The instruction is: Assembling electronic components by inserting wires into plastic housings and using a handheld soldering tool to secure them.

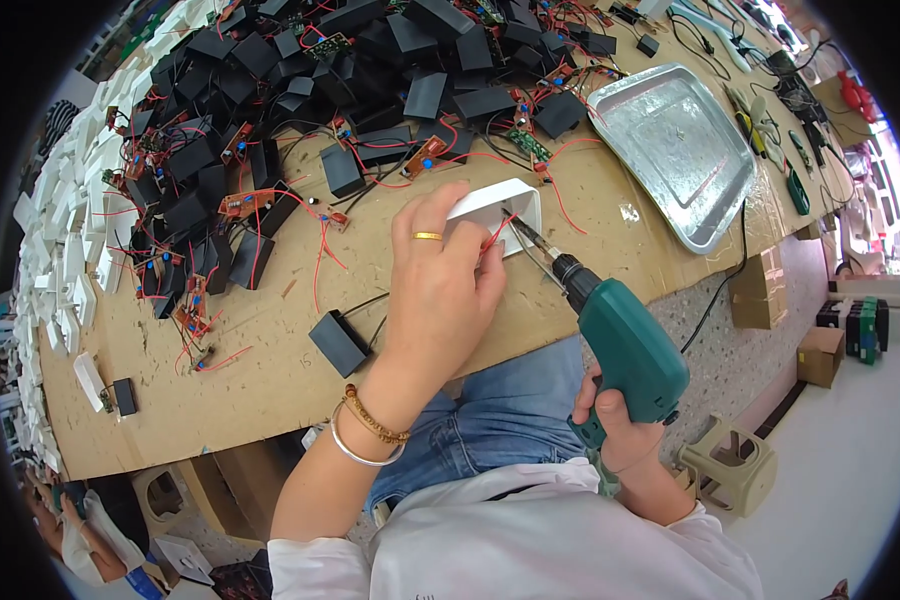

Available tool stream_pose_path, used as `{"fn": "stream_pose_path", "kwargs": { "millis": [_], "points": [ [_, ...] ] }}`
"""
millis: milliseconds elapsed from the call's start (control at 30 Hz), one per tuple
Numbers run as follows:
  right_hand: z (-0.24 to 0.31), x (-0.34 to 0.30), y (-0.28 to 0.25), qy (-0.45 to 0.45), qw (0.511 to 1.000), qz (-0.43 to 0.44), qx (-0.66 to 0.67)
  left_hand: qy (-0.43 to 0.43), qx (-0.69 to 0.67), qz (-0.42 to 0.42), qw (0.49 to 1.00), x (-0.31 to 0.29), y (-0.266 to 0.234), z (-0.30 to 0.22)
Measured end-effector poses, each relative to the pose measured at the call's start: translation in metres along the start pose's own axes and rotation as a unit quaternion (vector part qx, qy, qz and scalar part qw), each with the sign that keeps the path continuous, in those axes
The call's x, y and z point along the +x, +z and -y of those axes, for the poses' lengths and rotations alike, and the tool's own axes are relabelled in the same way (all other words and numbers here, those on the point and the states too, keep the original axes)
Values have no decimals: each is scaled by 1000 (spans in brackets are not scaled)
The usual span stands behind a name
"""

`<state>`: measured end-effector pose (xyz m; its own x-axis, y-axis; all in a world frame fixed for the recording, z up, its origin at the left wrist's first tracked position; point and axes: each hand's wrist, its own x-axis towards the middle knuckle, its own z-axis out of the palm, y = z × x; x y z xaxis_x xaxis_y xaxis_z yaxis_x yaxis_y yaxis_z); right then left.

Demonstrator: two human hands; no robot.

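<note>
My left hand (440,270), with a gold ring on a finger, is closed on a white plastic housing (490,200) above the cardboard-covered table. Its open side faces right, and a red wire (502,228) shows inside it near my fingertips. My right hand (615,420) is wrapped around the handle of a green pistol-shaped soldering gun (630,345). The gun has a black collar and a thin metal tip, which reaches into the housing's opening. Whether the tip touches anything inside cannot be made out. Close to my left wrist lies a black box (340,343) with a dark wire.
Black boxes (380,60), wired to small circuit boards (250,203), are heaped at the back. White housings (70,240) pile up at the left. A metal tray (675,150) stands at the right, before pliers (748,130) and cables. A black cord (725,277) hangs over the table edge.
</note>
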<state>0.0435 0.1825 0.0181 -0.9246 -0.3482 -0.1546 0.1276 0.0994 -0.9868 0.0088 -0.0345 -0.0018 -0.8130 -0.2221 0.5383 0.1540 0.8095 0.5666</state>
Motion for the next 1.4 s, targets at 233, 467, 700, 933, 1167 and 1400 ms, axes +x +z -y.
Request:
{"fn": "stream_pose_path", "kwargs": {
  "millis": [233, 467, 700, 933, 1167, 1400],
  "points": [
    [4, 1, 1, -2, 1000, -2, 14, 4, -9, -2, 1000, 0, 0, 0],
    [2, 0, 1, 11, 1000, -3, 19, 1, -9, 0, 1000, 0, -1, 0],
    [0, -3, -4, -21, 1000, 22, 1, 0, -9, 0, 1000, 0, 0, 0],
    [1, -17, -7, 5, 998, -4, 69, -8, -15, 7, 1000, 0, -1, -1],
    [1, -19, -7, 5, 997, -20, 77, -4, -16, 8, 1000, 0, -1, -1],
    [-3, -17, -11, -1, 996, -6, 84, 12, -6, -18, 1000, 1, -1, -1]
  ]
}}
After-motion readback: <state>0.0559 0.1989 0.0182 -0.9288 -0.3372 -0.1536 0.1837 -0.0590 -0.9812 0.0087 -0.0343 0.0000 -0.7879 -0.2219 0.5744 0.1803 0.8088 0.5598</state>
